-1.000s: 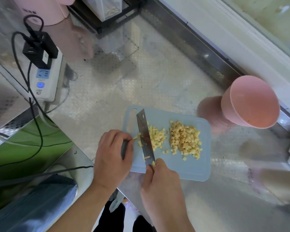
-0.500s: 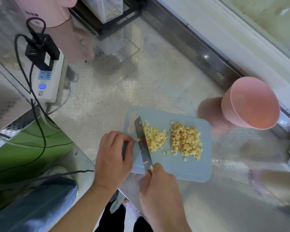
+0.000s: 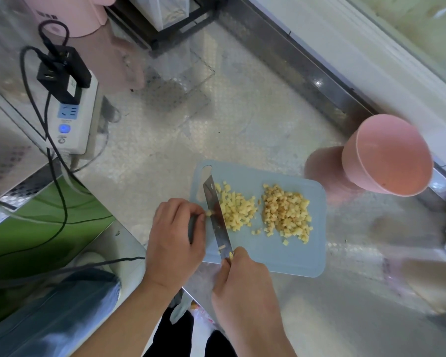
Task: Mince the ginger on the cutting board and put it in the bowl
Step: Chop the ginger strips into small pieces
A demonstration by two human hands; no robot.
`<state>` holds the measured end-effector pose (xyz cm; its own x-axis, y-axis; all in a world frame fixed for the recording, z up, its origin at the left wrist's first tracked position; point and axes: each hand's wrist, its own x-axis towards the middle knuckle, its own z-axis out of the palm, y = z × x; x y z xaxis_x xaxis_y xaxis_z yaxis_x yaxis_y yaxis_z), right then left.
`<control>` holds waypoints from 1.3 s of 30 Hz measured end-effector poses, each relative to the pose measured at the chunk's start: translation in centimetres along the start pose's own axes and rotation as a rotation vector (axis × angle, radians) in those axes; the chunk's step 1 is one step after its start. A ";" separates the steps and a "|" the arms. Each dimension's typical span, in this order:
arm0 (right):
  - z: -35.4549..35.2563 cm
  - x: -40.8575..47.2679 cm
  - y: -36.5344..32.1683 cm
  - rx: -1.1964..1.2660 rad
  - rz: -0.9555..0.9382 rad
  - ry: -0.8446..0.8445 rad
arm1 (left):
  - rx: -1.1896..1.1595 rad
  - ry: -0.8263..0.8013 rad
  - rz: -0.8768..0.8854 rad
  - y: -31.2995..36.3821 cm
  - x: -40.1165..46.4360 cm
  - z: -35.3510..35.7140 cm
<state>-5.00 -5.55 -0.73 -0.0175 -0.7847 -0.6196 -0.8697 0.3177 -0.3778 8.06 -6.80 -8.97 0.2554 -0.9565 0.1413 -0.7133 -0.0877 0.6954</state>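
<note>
Now we grip the steel-bladed knife in our right hand, while our left hand pinches a small ginger piece against the blade. Two piles of diced yellow ginger lie on the pale blue plastic cutting board; the pink round bowl stands by the counter's far right edge.

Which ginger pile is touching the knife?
The left pile, paler yellow, lies right against the knife. The browner right pile sits apart, nearer the bowl.
</note>
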 end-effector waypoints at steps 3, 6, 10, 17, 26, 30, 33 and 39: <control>-0.4 -0.2 0.1 0.012 -0.003 0.031 | -0.003 0.000 0.010 0.0 0.0 0.0; -1.0 -0.3 0.1 0.023 -0.024 0.061 | -0.001 -0.004 0.016 -0.1 -0.1 0.0; -1.1 -0.3 -0.4 0.031 -0.054 0.060 | -0.003 -0.008 0.025 -0.3 -0.2 0.1; 0.2 -0.1 -0.3 -0.012 -0.012 0.014 | 0.005 0.008 0.023 -0.4 -0.1 0.4; -0.6 -0.3 0.1 0.062 -0.046 0.073 | 0.006 0.004 0.012 -0.3 -0.2 0.3; -0.6 -0.1 0.3 0.055 -0.068 0.069 | -0.031 -0.008 -0.030 0.0 -0.1 -0.1; -0.4 -0.1 0.5 0.026 -0.070 0.058 | -0.053 -0.023 -0.022 0.1 0.0 -0.2; -1.0 -0.4 0.7 -0.006 -0.051 0.058 | -0.035 -0.005 0.002 0.0 0.0 0.0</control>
<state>-6.09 -5.60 -0.05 -0.0018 -0.8292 -0.5590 -0.8729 0.2740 -0.4037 8.10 -6.80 -8.96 0.2503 -0.9581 0.1393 -0.6904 -0.0757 0.7195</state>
